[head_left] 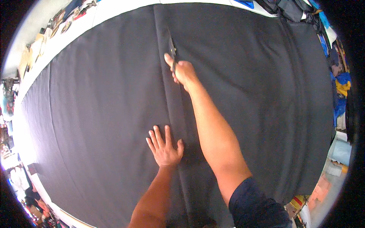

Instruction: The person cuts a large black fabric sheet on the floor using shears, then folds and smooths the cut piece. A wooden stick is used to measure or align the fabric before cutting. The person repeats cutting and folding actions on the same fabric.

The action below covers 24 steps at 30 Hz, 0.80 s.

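Observation:
A wide sheet of black fabric [114,95] covers most of the white table, with a long fold or edge line running down its middle. Stretched far forward, my right hand [184,73] is closed round the handles of a pair of scissors [172,49]. The dark blades point away from me along the fabric line, and I cannot tell how far apart they are. My left hand [165,149] lies flat on the fabric, fingers spread, beside the same line and nearer to me. Nothing is in it.
White table edge [102,15] shows along the back and left. Dark cloth or bags [287,9] lie at the back right. Mixed coloured items, including a blue and yellow bundle [342,87], stand along the right side. Clutter also lines the far left.

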Available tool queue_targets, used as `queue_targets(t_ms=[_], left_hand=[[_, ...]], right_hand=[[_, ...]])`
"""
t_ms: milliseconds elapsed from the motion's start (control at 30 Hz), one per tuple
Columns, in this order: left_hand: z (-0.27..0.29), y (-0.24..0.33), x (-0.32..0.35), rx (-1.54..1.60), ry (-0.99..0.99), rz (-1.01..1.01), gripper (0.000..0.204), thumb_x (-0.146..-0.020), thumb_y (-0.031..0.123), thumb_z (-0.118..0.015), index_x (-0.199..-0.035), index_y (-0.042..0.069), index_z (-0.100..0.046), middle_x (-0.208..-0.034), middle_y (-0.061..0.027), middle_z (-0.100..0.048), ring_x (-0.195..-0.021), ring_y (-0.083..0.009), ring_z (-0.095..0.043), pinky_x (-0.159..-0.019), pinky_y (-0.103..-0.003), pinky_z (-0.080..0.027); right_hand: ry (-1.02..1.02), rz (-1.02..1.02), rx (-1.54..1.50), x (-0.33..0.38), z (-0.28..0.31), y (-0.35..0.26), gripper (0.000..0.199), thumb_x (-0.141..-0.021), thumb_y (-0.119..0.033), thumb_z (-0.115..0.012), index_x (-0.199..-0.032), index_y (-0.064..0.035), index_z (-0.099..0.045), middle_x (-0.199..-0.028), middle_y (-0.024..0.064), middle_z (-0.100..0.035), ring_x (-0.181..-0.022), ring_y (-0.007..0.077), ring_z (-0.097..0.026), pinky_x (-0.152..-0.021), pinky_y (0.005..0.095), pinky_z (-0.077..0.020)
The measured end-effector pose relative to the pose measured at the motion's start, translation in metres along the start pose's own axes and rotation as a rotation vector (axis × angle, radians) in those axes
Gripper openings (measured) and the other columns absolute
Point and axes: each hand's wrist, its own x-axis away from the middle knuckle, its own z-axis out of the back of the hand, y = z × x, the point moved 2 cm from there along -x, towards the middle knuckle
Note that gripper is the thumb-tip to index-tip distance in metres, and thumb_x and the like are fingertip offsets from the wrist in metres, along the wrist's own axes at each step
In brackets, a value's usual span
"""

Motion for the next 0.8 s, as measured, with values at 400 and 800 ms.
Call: queue_targets(t_ms=[400, 800], left_hand=[[-0.002, -0.002, -0.002, 0.022, -0.082, 0.009, 0.074, -0.083, 0.041, -0.063, -0.147, 0.009, -0.042, -0.157, -0.0283, -0.023, -0.147, -0.0484, -0.017, -0.119, -0.061, -0.009], [-0.005, -0.003, 0.000, 0.002, -0.091, 0.002, 0.073, -0.082, 0.046, -0.064, -0.145, 0.014, -0.045, -0.154, -0.0261, -0.029, -0.144, -0.0478, -0.023, -0.116, -0.064, -0.015]], right_hand=[[0.010, 0.065, 0.063, -0.085, -0.001, -0.035, 0.070, -0.082, -0.068, -0.067, -0.061, -0.0017, -0.059, -0.057, 0.0104, -0.060, -0.046, 0.0206, -0.056, -0.049, 0.0380, -0.0457], [-0.041, 0.085, 0.011, -0.171, 0.000, -0.104, 0.052, -0.085, -0.053, -0.074, -0.069, -0.0061, -0.058, -0.062, 0.0023, -0.056, -0.050, 0.0122, -0.051, -0.048, 0.0288, -0.0398]])
